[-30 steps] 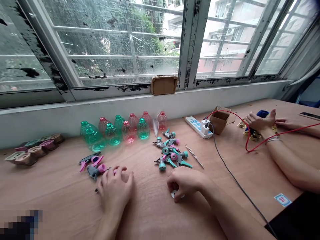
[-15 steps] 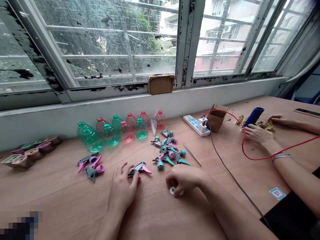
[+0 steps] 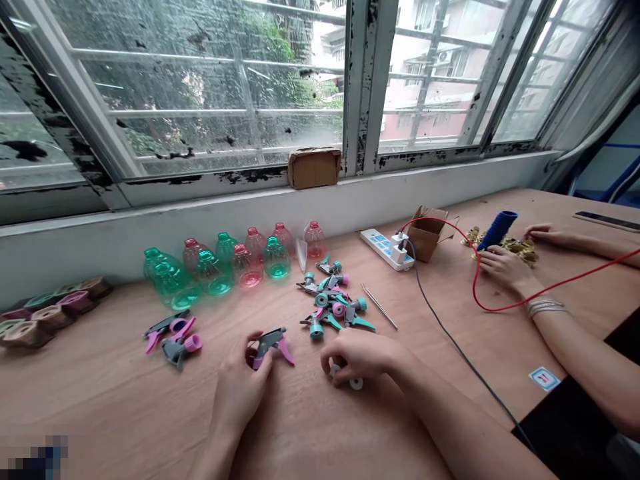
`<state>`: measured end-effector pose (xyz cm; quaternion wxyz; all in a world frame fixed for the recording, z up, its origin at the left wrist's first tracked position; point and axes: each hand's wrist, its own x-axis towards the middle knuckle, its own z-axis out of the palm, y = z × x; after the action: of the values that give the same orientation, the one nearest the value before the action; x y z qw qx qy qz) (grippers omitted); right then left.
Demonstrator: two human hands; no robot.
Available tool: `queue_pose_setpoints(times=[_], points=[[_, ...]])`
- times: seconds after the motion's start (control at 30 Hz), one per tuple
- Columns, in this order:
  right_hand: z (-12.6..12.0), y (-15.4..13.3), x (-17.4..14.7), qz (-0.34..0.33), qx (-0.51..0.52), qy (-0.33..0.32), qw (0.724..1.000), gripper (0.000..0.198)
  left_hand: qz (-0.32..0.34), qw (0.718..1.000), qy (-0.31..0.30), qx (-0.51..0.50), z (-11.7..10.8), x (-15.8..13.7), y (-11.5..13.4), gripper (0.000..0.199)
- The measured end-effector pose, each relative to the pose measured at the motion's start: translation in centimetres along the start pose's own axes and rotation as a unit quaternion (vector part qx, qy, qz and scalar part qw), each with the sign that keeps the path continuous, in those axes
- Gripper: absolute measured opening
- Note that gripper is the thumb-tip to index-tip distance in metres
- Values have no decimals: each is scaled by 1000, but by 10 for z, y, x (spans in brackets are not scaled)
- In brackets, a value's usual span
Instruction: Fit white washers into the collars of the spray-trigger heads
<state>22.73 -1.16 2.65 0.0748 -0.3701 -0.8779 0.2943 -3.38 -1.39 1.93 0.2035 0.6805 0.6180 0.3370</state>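
Observation:
My left hand [image 3: 243, 380] is closed around the lower part of a grey and pink trigger spray head [image 3: 271, 344], its pink trigger pointing right. Just to the right, my right hand [image 3: 353, 357] pinches a small white washer [image 3: 335, 373] between thumb and fingers, partly hidden by them. A second white washer [image 3: 356, 384] lies on the wooden table under that hand. Beyond it is a pile of grey, teal and pink spray heads [image 3: 334, 307]. Left of my left hand lie more pink and grey spray heads [image 3: 175, 343].
Green bottles [image 3: 215, 273] and red bottles [image 3: 247, 267] stand along the wall. Tweezers [image 3: 380, 307] lie beside the pile. Farther right are a power strip [image 3: 385, 248], a cardboard box [image 3: 425, 233], cables and a co-worker's hands [image 3: 503, 267] at brass parts.
My left hand has tightened on the spray head and tilted it up. My right hand has shifted slightly left with one washer, uncovering the other. The whole view has also shifted a little.

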Motion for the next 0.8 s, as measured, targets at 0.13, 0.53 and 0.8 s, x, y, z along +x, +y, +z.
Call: queue_pose_setpoints(times=[0.13, 0.53, 0.8], points=[[6, 0, 3, -12, -22, 31, 999, 21, -9, 996, 54, -66, 2, 2, -7, 53], [16, -3, 10, -65, -25, 133, 989, 21, -124, 920, 90, -360, 7, 10, -7, 48], [24, 0, 13, -101, 8, 168, 981, 23, -134, 891, 116, -419, 13, 9, -12, 47]])
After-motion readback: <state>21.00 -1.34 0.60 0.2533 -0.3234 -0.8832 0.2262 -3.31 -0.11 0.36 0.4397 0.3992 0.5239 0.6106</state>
